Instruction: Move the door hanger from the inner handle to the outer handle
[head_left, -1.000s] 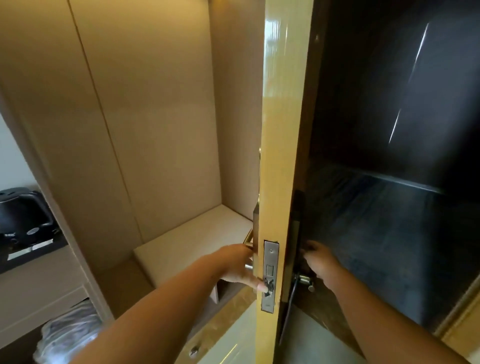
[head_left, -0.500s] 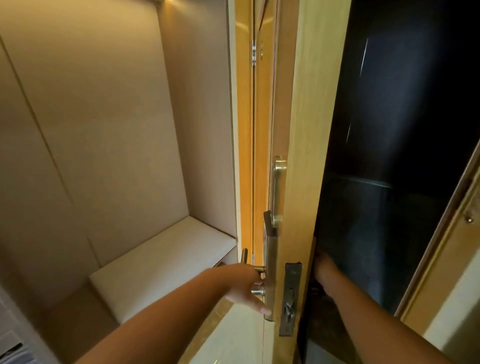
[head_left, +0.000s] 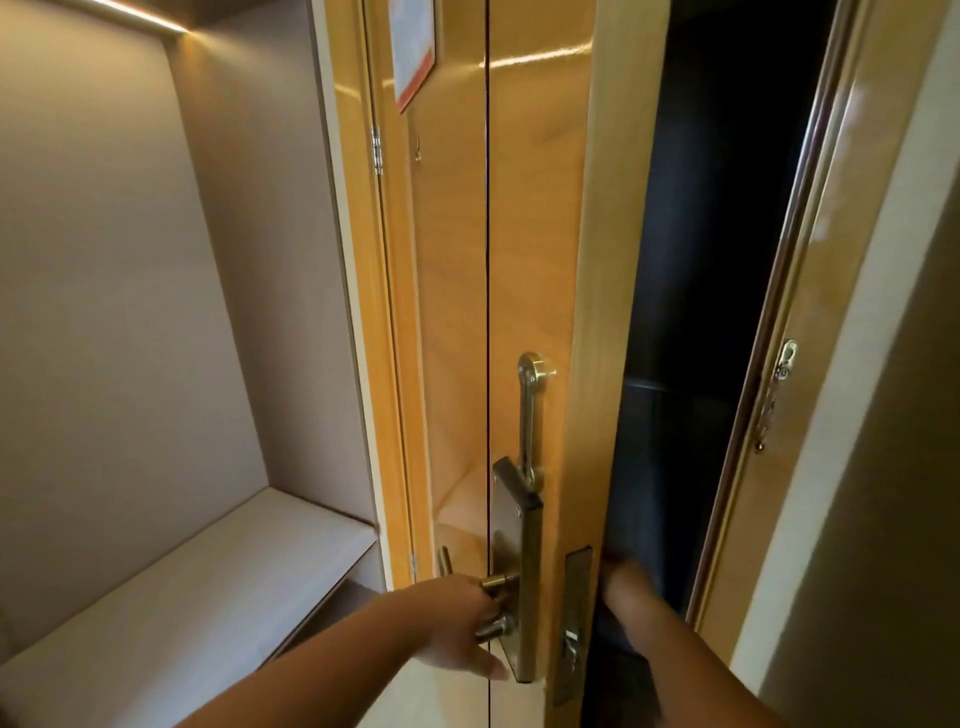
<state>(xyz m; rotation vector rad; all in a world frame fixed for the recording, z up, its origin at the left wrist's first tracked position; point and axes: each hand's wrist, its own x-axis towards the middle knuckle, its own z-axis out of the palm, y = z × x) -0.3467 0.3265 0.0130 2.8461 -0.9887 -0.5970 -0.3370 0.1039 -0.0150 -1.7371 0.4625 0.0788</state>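
The wooden door (head_left: 597, 312) stands ajar and I see it nearly edge-on, its inner face to the left. My left hand (head_left: 457, 623) is closed around the brass inner handle (head_left: 496, 581), which sticks out of the metal lock plate (head_left: 519, 571). My right hand (head_left: 623, 577) reaches round the door's edge to the dark outer side; it is blurred and its fingers are hidden. The outer handle is hidden behind the door. I cannot make out the door hanger for certain; a dark shape (head_left: 621, 670) sits under my right wrist.
A swing-bar guard (head_left: 530, 415) is mounted above the lock plate, and its catch (head_left: 782, 384) sits on the door frame at the right. A latch plate (head_left: 576, 623) is set in the door's edge. A padded bench (head_left: 208, 571) fills the alcove on the left.
The view has swung right and closer, so the door's inner face now shows. My left hand stays at the inner handle. My right hand has slid further behind the door's edge.
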